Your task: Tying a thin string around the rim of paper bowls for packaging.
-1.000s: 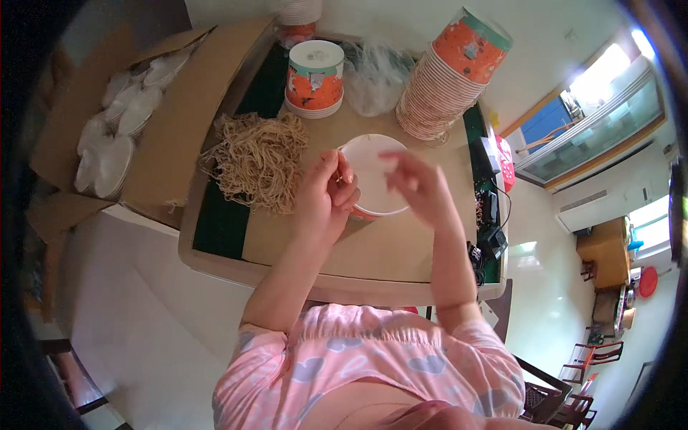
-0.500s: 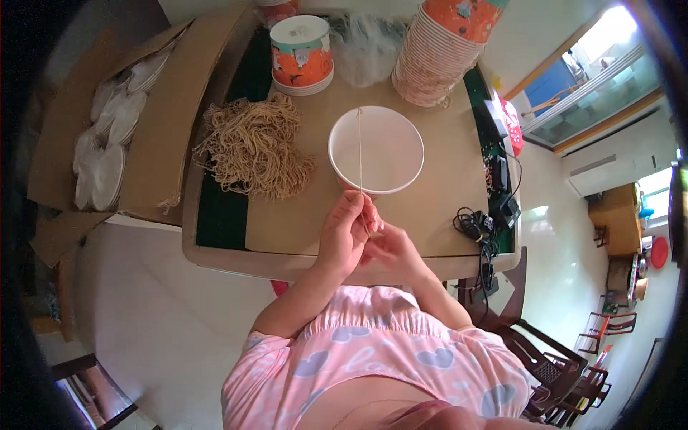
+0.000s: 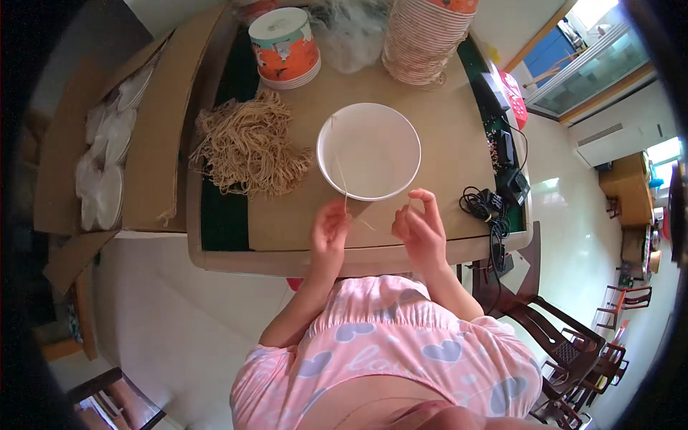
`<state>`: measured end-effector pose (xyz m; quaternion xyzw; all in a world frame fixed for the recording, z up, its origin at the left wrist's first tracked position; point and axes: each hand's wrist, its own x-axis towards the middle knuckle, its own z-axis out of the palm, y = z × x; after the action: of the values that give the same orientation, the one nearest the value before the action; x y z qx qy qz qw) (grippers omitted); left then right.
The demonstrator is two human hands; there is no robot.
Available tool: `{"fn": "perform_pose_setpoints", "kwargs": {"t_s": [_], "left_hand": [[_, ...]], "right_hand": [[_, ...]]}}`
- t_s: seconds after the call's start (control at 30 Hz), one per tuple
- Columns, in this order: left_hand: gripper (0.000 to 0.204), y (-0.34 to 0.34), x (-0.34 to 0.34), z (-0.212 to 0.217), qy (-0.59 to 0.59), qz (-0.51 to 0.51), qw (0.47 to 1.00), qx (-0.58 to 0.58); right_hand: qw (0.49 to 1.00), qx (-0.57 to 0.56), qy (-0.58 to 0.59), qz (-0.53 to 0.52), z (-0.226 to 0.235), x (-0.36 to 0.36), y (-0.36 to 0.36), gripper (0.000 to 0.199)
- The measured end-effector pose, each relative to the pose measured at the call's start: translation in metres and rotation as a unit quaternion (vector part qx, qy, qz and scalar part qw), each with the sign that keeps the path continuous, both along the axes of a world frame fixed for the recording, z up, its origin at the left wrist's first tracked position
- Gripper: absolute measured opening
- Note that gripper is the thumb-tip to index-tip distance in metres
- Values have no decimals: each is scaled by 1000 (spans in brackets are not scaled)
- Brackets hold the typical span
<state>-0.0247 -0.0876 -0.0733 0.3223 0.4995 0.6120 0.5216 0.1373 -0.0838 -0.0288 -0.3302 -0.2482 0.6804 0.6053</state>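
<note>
A white-lined paper bucket (image 3: 376, 154) stands mouth up at the middle of the table. A thin beige string (image 3: 342, 172) runs from its far-left rim, slack, across the opening to my left hand (image 3: 330, 233). That hand is closed in a pinch on the string at the near-left rim, and a short loose end hangs past the fingers. Just off the near-right rim is my right hand (image 3: 421, 229), apart from the left, its fingers curled together; whether anything is in them is hidden. A tangled heap of beige string (image 3: 251, 147) lies left of the bucket.
Upside-down orange and teal buckets (image 3: 285, 54) stand at the back left, beside a clear plastic bag (image 3: 349, 36). A tall bucket stack (image 3: 423, 46) rises at back right. Black cables (image 3: 484, 204) lie along the right edge. An open cardboard box (image 3: 161, 122) holds white lids (image 3: 107, 158).
My hands have come apart, the left one going left with the string and the right one going right. The string has gone from taut to slack. The whole view has shifted slightly.
</note>
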Motion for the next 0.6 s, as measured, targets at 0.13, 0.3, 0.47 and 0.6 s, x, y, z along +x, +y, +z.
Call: {"fn": "perform_pose_setpoints", "kwargs": {"t_s": [0.13, 0.3, 0.47, 0.6], "left_hand": [[10, -1, -12, 40, 55, -93, 991, 76], [11, 9, -1, 54, 27, -241, 969, 55], [6, 10, 9, 55, 85, -217, 969, 82], [13, 11, 18, 60, 291, -175, 926, 167]], "right_hand": [[977, 147, -134, 79, 9, 1, -12, 52], [929, 207, -267, 152, 17, -3, -15, 58], [929, 161, -324, 80, 2, -2, -15, 39], [907, 151, -392, -29, -12, 1, -14, 10]]}}
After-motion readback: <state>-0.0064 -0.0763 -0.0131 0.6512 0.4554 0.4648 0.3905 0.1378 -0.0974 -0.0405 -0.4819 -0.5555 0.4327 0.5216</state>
